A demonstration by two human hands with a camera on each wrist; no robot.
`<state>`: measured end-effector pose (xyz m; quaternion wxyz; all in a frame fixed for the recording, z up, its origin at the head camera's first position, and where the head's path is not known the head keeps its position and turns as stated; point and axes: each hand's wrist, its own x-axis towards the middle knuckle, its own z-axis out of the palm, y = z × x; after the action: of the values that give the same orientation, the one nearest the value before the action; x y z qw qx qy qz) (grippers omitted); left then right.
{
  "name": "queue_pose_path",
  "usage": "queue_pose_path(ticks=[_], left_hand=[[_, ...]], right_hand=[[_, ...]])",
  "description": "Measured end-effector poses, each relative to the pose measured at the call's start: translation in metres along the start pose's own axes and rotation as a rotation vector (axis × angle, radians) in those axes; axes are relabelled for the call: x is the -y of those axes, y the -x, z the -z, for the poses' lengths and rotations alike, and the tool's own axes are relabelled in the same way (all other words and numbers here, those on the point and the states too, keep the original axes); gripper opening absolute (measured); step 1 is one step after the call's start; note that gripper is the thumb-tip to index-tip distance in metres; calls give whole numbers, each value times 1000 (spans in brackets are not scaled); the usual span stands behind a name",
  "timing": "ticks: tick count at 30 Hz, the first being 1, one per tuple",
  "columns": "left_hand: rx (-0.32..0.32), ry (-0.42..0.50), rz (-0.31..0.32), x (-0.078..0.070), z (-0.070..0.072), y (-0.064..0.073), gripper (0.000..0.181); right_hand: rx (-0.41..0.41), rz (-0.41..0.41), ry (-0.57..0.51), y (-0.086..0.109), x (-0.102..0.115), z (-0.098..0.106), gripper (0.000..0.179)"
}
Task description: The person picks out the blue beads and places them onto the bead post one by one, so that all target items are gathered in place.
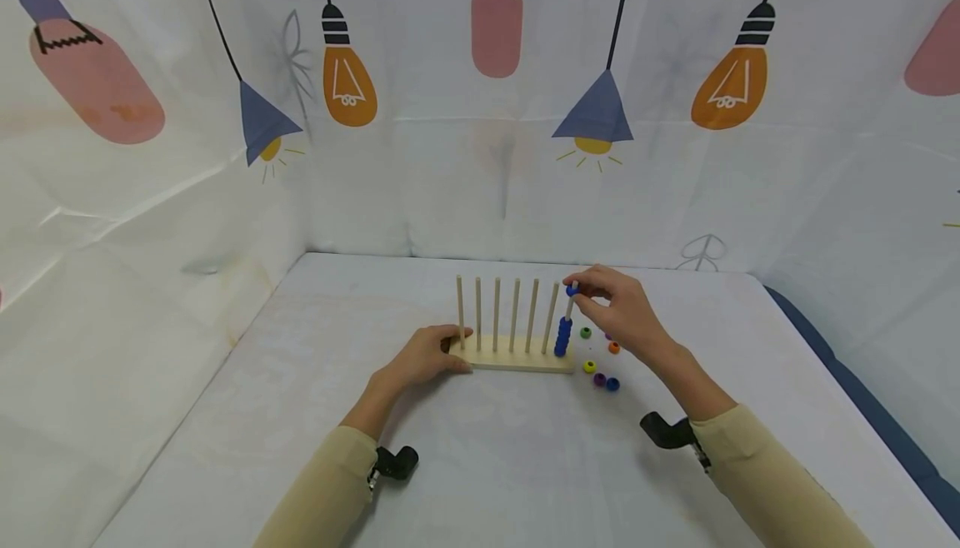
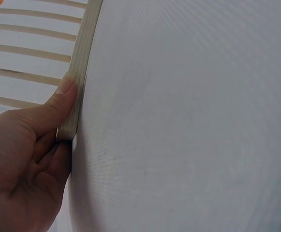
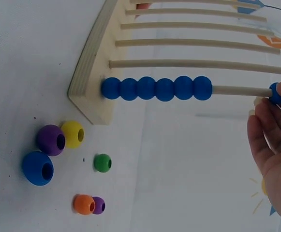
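Note:
A wooden peg stand (image 1: 517,360) with a row of upright pegs stands on the white table. My left hand (image 1: 427,354) grips its left end, thumb along the front edge and fingers behind, as the left wrist view also shows. The rightmost peg carries a stack of several blue beads (image 3: 157,89) at its lower part; the other pegs are bare. At the top of that same peg, my right hand (image 1: 617,306) pinches one more blue bead (image 3: 275,93) between thumb and fingers. The peg's tip sits at this bead.
Loose beads lie right of the stand: green (image 3: 102,163), yellow (image 3: 72,134), blue (image 3: 37,168), orange (image 3: 84,204) and two purple, one (image 3: 51,140) by the yellow, the other (image 3: 99,205) partly behind the orange. A printed white sheet (image 1: 450,181) hangs behind the table.

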<state>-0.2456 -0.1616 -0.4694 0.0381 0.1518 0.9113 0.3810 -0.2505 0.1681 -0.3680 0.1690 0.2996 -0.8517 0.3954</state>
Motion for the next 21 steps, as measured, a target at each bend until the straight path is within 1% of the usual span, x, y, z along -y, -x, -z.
queue_pose_path(ticks=[7,14,17,21], left_hand=[[2,5,6,-2,1,1,61],[3,17,20,-3,1,2,61],[3,13,15,-3,2,2,61],[1,11,15,-2,1,1,62]], right_hand=[[11,-21,-12,2,-2,-2,23],[6,-3,-25,3,-5,-6,19],[14,-9,-29,5,-6,-7,15],[26,-17,-28,6,-9,-9,15]])
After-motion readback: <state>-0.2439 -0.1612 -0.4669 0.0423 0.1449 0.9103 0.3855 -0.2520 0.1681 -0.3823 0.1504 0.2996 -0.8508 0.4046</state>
